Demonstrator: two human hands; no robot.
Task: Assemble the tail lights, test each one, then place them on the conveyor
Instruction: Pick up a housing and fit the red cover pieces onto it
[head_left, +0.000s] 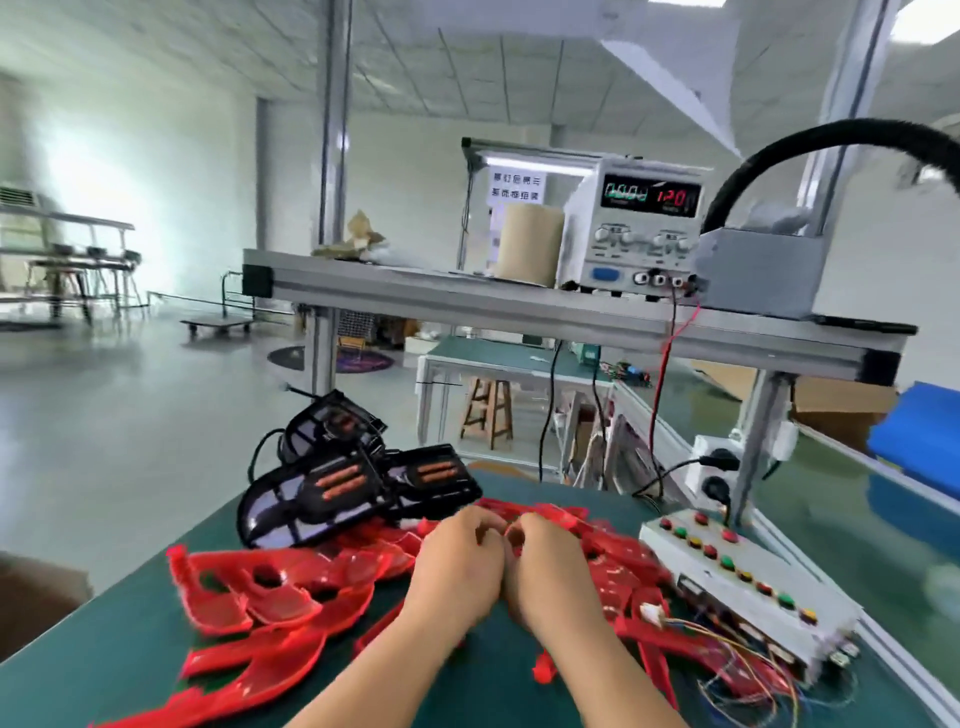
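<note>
A heap of red tail light lenses (280, 587) covers the green table (130, 623) in front of me. My left hand (457, 561) and my right hand (550, 566) sit side by side over the heap, fingers curled down among the red pieces; what they grip is hidden and blurred. Black tail light housings (332, 493) with orange LED strips lie stacked just beyond, at the table's far left. A white test box (737, 577) with red, green and yellow buttons lies to the right, thin coloured wires (748, 660) trailing from it.
A bench power supply (639, 228) reading 12.0 stands on the overhead aluminium shelf (467, 301), red and black leads hanging down. The green conveyor (841, 519) runs along the right. A grey box with a black hose (763, 270) sits beside the supply.
</note>
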